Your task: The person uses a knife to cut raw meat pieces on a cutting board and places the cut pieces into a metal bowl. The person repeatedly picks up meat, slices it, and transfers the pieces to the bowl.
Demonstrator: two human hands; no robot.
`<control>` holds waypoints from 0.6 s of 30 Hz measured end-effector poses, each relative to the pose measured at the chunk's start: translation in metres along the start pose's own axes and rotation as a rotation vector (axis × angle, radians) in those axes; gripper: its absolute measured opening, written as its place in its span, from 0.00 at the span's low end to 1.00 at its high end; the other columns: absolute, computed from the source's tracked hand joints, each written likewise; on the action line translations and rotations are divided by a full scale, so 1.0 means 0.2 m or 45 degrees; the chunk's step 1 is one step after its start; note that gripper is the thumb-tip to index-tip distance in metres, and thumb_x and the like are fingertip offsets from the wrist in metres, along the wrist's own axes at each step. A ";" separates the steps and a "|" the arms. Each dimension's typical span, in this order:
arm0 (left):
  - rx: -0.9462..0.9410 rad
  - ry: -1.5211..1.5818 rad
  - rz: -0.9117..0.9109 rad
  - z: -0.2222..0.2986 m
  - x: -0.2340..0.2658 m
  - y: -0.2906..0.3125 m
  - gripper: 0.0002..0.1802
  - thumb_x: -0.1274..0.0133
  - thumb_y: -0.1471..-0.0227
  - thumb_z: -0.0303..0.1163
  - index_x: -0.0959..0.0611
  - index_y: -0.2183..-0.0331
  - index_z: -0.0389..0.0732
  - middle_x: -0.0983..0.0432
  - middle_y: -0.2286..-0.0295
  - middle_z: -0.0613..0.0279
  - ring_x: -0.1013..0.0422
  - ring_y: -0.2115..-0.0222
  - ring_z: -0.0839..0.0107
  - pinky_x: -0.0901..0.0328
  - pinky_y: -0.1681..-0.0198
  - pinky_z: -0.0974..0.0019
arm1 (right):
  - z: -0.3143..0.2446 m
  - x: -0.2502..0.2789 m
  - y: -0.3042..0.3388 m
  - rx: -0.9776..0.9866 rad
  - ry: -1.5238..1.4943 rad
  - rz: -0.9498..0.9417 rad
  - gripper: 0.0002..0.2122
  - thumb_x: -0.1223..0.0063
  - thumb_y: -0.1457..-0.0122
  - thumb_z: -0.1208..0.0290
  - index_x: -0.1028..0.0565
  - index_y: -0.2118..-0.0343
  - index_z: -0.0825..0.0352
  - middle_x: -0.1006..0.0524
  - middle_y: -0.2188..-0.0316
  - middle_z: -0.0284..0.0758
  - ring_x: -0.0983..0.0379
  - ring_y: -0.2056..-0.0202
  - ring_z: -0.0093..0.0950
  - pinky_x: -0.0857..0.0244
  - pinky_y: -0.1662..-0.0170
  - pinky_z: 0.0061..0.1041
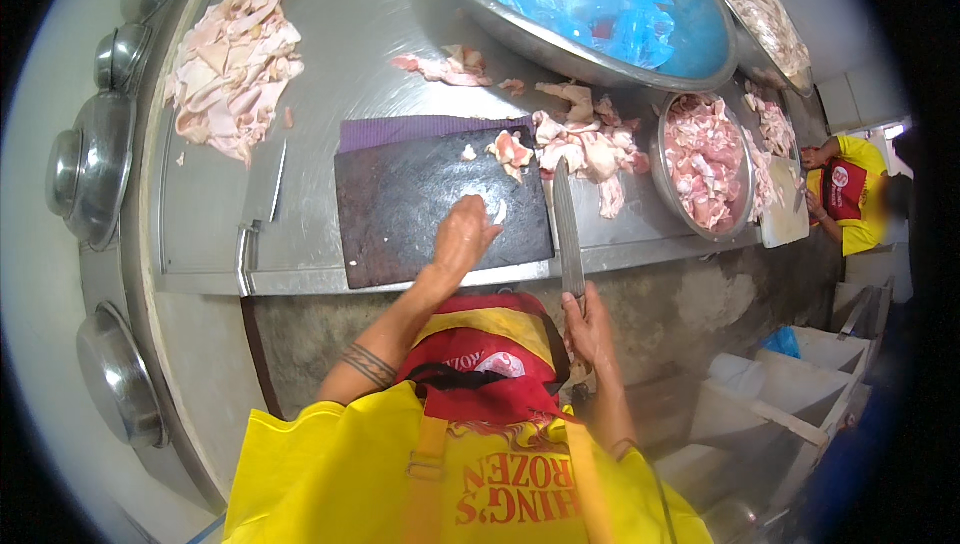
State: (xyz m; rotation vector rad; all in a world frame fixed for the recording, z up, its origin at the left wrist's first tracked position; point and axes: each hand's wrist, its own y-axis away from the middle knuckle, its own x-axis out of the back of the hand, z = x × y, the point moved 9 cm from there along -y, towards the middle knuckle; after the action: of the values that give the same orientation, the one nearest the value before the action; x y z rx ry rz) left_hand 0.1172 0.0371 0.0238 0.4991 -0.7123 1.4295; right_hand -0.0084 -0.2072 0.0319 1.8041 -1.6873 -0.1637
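Note:
In my right hand (592, 329) is the handle of a long knife (567, 224). Its grey blade points away from me, just past the right edge of the dark cutting board (395, 199). Over the board's near half, my left hand (465, 239) has its fingers curled in; a pale scrap (498, 212) shows by the fingertips, and whether they grip it is unclear. A pink-and-yellowish meat piece (510, 152) lies at the board's far right corner, with a small white bit (468, 152) to its left. Beyond that corner is a heap of raw meat pieces (595, 149).
A purple ribbed mat (400, 132) pokes out behind the board. On the steel table lie a second knife (278, 181) and pale skin pieces (235, 64). A large basin (560, 59) holds blue plastic bags; a meat-filled bowl (660, 174) stands right. A co-worker (858, 194) is farther right.

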 end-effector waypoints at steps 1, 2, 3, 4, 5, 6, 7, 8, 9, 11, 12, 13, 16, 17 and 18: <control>0.040 -0.027 -0.049 0.04 -0.07 -0.02 0.16 0.34 0.52 0.29 0.24 0.65 0.33 0.26 0.69 0.46 0.25 0.67 0.46 0.28 0.63 0.49 | 0.00 0.02 -0.02 -0.017 -0.026 0.006 0.12 0.50 0.30 0.62 0.33 0.55 0.67 0.31 0.86 0.30 0.33 0.88 0.22 0.41 0.85 0.26; -0.027 -0.041 0.025 0.10 -0.09 -0.03 0.15 0.35 0.52 0.28 0.23 0.65 0.34 0.26 0.69 0.46 0.25 0.67 0.46 0.28 0.62 0.50 | -0.01 0.05 -0.04 0.010 0.032 0.014 0.12 0.50 0.30 0.62 0.33 0.55 0.67 0.30 0.86 0.31 0.33 0.88 0.22 0.41 0.85 0.26; -0.054 -0.067 0.055 0.15 -0.13 -0.03 0.14 0.35 0.52 0.28 0.22 0.65 0.35 0.26 0.68 0.47 0.25 0.66 0.47 0.28 0.62 0.50 | -0.01 0.07 -0.05 0.006 0.069 0.008 0.13 0.50 0.30 0.62 0.33 0.55 0.67 0.30 0.86 0.32 0.33 0.88 0.23 0.41 0.85 0.27; -0.135 -0.089 0.127 0.19 -0.13 -0.04 0.13 0.36 0.52 0.28 0.21 0.65 0.35 0.26 0.68 0.48 0.25 0.66 0.47 0.27 0.61 0.50 | -0.01 0.09 -0.07 -0.008 0.084 -0.009 0.13 0.50 0.30 0.62 0.33 0.55 0.67 0.30 0.85 0.32 0.32 0.88 0.23 0.41 0.85 0.27; -0.087 -0.112 0.027 0.17 -0.17 -0.06 0.12 0.37 0.52 0.27 0.20 0.64 0.36 0.26 0.67 0.48 0.25 0.66 0.47 0.28 0.61 0.50 | -0.02 0.12 -0.09 0.003 0.113 -0.009 0.13 0.49 0.31 0.62 0.33 0.56 0.68 0.29 0.85 0.33 0.32 0.88 0.24 0.40 0.85 0.28; -0.089 -0.134 -0.036 0.14 -0.18 -0.08 0.11 0.38 0.52 0.27 0.19 0.64 0.37 0.26 0.66 0.48 0.25 0.66 0.46 0.28 0.61 0.49 | -0.02 0.14 -0.10 -0.002 0.121 -0.022 0.13 0.49 0.31 0.62 0.33 0.56 0.68 0.29 0.85 0.33 0.31 0.87 0.24 0.39 0.84 0.28; -0.058 -0.173 -0.132 0.09 -0.19 -0.10 0.11 0.39 0.52 0.26 0.18 0.63 0.37 0.26 0.65 0.48 0.25 0.66 0.46 0.28 0.61 0.49 | 0.00 0.15 -0.11 -0.037 0.103 -0.048 0.13 0.48 0.31 0.62 0.32 0.56 0.68 0.29 0.85 0.34 0.30 0.87 0.25 0.39 0.84 0.28; 0.008 -0.206 -0.099 0.02 -0.15 -0.16 0.08 0.41 0.54 0.25 0.15 0.67 0.37 0.24 0.68 0.47 0.24 0.67 0.46 0.28 0.62 0.49 | -0.02 0.18 -0.12 0.001 0.137 -0.049 0.14 0.48 0.31 0.62 0.32 0.56 0.69 0.28 0.85 0.35 0.30 0.86 0.25 0.38 0.83 0.29; -0.014 -0.198 0.032 -0.04 -0.06 -0.24 0.08 0.41 0.54 0.25 0.14 0.68 0.37 0.22 0.69 0.46 0.23 0.68 0.46 0.27 0.62 0.50 | -0.03 0.20 -0.14 0.016 0.145 -0.059 0.14 0.48 0.31 0.61 0.32 0.56 0.69 0.27 0.84 0.36 0.29 0.86 0.25 0.38 0.83 0.29; 0.052 -0.125 0.209 -0.21 0.11 -0.43 0.07 0.41 0.55 0.26 0.12 0.70 0.37 0.18 0.71 0.45 0.20 0.70 0.52 0.26 0.62 0.56 | -0.03 0.24 -0.18 0.005 0.185 -0.069 0.15 0.48 0.32 0.61 0.32 0.56 0.69 0.26 0.82 0.40 0.27 0.84 0.30 0.36 0.80 0.32; 0.102 0.041 0.194 -0.32 0.18 -0.55 0.08 0.41 0.50 0.28 0.11 0.68 0.36 0.16 0.70 0.50 0.19 0.69 0.61 0.26 0.63 0.59 | -0.02 0.27 -0.19 -0.029 0.219 -0.072 0.15 0.48 0.32 0.61 0.32 0.56 0.70 0.25 0.80 0.42 0.26 0.83 0.34 0.35 0.78 0.34; 0.092 0.283 0.210 -0.41 0.25 -0.67 0.11 0.45 0.41 0.29 0.13 0.61 0.34 0.16 0.68 0.56 0.21 0.70 0.67 0.26 0.66 0.62 | -0.01 0.30 -0.20 -0.062 0.253 -0.073 0.15 0.48 0.32 0.61 0.32 0.56 0.70 0.24 0.79 0.45 0.24 0.81 0.39 0.34 0.76 0.36; 0.259 0.572 0.076 -0.68 0.34 -0.96 0.17 0.52 0.34 0.31 0.22 0.49 0.31 0.18 0.70 0.55 0.21 0.73 0.68 0.27 0.72 0.68 | -0.11 0.34 -0.27 0.208 0.401 -0.051 0.14 0.48 0.32 0.62 0.32 0.56 0.69 0.23 0.74 0.54 0.24 0.72 0.55 0.34 0.69 0.43; 0.390 0.223 0.098 -0.77 0.40 -0.98 0.16 0.51 0.34 0.32 0.22 0.50 0.31 0.19 0.72 0.56 0.22 0.75 0.68 0.28 0.73 0.68 | -0.12 0.35 -0.29 0.223 0.374 -0.092 0.14 0.48 0.33 0.62 0.32 0.55 0.69 0.23 0.73 0.55 0.25 0.69 0.57 0.34 0.67 0.45; 0.415 -0.090 0.122 -0.80 0.46 -1.00 0.16 0.50 0.34 0.34 0.21 0.52 0.31 0.20 0.74 0.56 0.23 0.78 0.68 0.29 0.75 0.68 | -0.10 0.35 -0.30 0.186 0.348 -0.141 0.14 0.48 0.33 0.62 0.32 0.55 0.68 0.23 0.72 0.56 0.26 0.66 0.60 0.34 0.66 0.46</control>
State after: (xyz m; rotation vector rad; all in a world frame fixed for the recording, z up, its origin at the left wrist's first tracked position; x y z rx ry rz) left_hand 0.3373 0.1942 -0.0029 0.7800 -0.5663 1.6347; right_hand 0.0647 -0.2678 0.0393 1.9293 -1.4397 0.1578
